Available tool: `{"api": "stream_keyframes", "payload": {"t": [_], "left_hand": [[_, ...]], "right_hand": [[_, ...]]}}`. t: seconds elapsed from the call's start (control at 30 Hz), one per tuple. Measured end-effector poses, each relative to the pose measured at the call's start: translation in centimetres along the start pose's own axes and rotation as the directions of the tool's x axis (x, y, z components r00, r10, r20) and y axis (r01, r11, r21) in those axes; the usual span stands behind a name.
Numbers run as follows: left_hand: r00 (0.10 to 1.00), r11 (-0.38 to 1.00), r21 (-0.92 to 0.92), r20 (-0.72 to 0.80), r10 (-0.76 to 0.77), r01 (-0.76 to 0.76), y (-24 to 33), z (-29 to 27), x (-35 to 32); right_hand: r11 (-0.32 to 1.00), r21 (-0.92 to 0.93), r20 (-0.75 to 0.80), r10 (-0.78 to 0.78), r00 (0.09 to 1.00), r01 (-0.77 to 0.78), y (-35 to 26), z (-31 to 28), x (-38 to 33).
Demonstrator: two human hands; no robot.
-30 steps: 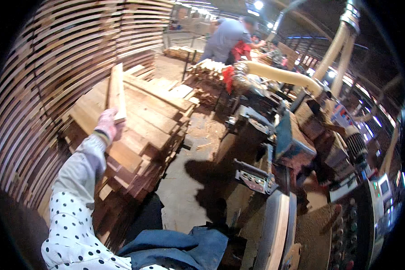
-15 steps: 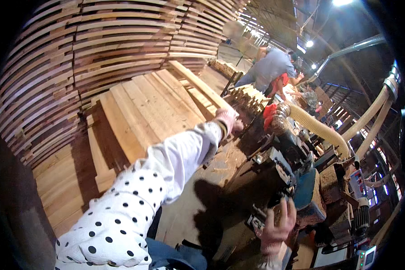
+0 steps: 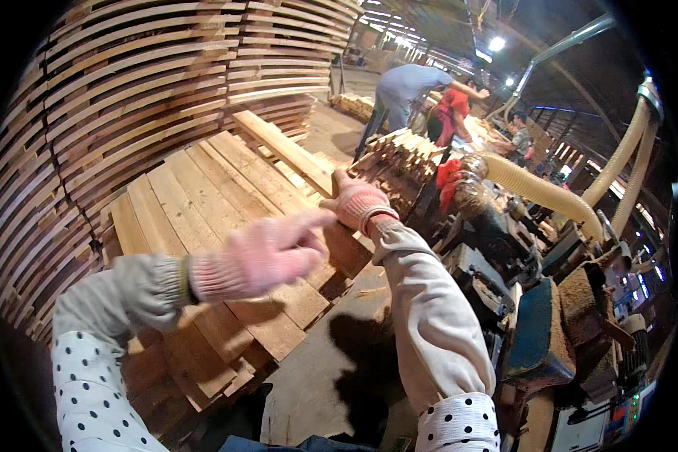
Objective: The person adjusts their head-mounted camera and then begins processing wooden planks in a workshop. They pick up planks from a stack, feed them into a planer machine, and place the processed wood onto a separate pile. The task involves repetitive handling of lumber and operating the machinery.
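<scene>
Passed from a left-hand to a right-hand hold since half a second ago: long, narrow wooden board, slanting away above the right side of the plank stack. Pinched at its near end by the gloved right hand, earlier low near the machine; released by the left hand, now blurred over the planks, fingers loosely apart, seemingly empty. Probably stiff, fairly light, dry, not slippery, sturdy but perhaps splintery — best held near both ends. Beyond: tiered lumber leftward, pale hose rightward, workers farther off.
</scene>
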State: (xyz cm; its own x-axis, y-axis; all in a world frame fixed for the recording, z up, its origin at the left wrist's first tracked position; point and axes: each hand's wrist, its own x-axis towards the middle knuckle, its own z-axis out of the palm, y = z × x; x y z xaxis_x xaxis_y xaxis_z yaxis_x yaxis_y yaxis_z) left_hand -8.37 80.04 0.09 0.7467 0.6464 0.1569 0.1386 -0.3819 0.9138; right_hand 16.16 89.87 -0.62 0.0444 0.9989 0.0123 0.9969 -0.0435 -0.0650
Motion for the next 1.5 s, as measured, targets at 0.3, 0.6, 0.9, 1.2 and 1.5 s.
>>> {"api": "stream_keyframes", "payload": {"t": [0.3,0.6,0.9,1.2,1.5], "left_hand": [[0.569,0.992,0.118,-0.818,0.078,0.035,-13.3,-10.8,-20.0],[0.566,0.765,-0.640,-0.655,-0.500,-0.065,-18.0,-8.0,-21.3],[0.608,0.752,-0.651,-0.639,-0.471,-0.101,-25.8,-14.6,-20.0],[0.551,0.697,-0.679,-0.681,-0.482,-0.229,-20.2,-8.9,-14.1],[0.515,0.822,-0.538,-0.766,-0.385,-0.186,-25.1,-11.3,-12.0]], "right_hand": [[0.979,-0.171,-0.353,-0.170,0.920,0.115,2.8,-1.1,-10.4],[0.982,0.142,-0.509,0.178,0.842,-0.122,5.4,4.3,-48.7],[0.639,-0.132,-0.326,0.694,0.642,-0.758,-13.9,12.8,-87.3],[0.526,-0.120,-0.197,0.819,0.539,-0.842,-13.2,9.5,-85.9],[0.618,-0.179,-0.255,0.722,0.643,-0.766,0.6,10.6,-75.9]]}}
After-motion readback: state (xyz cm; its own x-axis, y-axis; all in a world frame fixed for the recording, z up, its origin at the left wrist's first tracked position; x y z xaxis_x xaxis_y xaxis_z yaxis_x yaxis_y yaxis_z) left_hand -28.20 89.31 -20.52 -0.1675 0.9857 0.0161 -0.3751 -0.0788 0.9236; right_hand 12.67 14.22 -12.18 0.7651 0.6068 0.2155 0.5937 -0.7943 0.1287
